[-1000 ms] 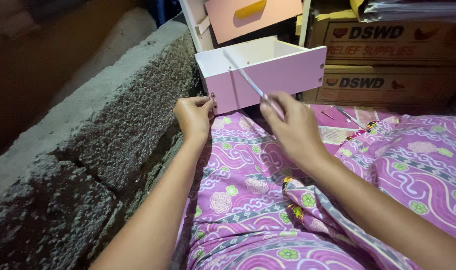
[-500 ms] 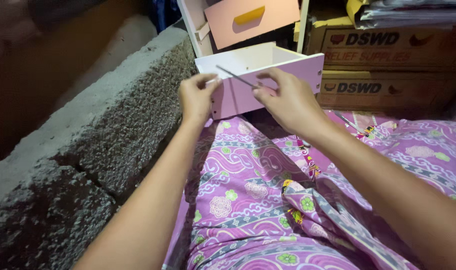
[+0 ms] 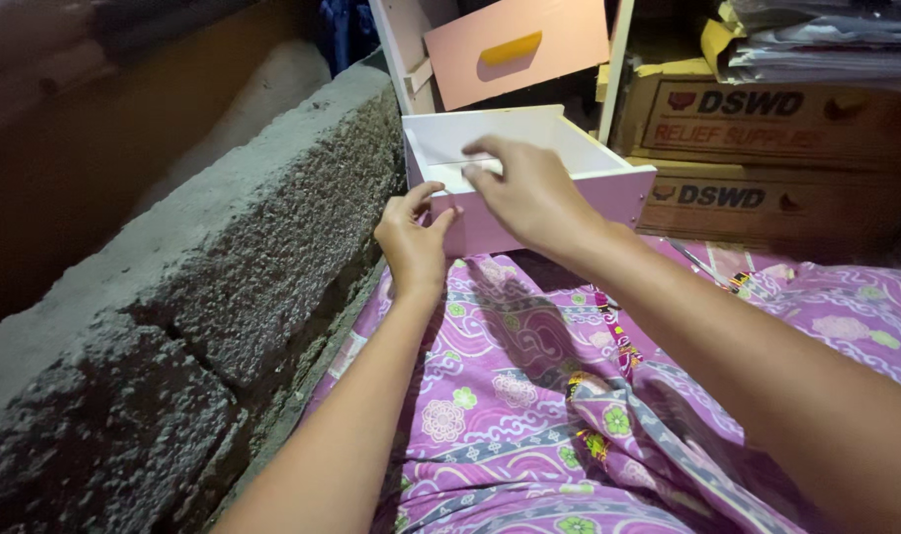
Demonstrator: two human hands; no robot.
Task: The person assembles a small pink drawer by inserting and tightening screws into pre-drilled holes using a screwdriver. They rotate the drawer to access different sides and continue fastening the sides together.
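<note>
1. Rough concrete ledge (image 3: 223, 257) runs along your left, from near to far; purple patterned cloth (image 3: 529, 396) covers the near floor.
2. Cardboard boxes (image 3: 767, 129) are stacked far right, under a pile of papers (image 3: 826, 40).
3. Your white-and-pink drawer (image 3: 529, 178) sits open just ahead, its long axis running left to right.
4. Your left hand (image 3: 416, 237) pinches the drawer's near-left corner, fingers closed on the panel.
5. Your right hand (image 3: 534, 193) hovers over the front rim, fingers loosely apart, holding nothing visible; it is nearer the drawer's inside.
</note>
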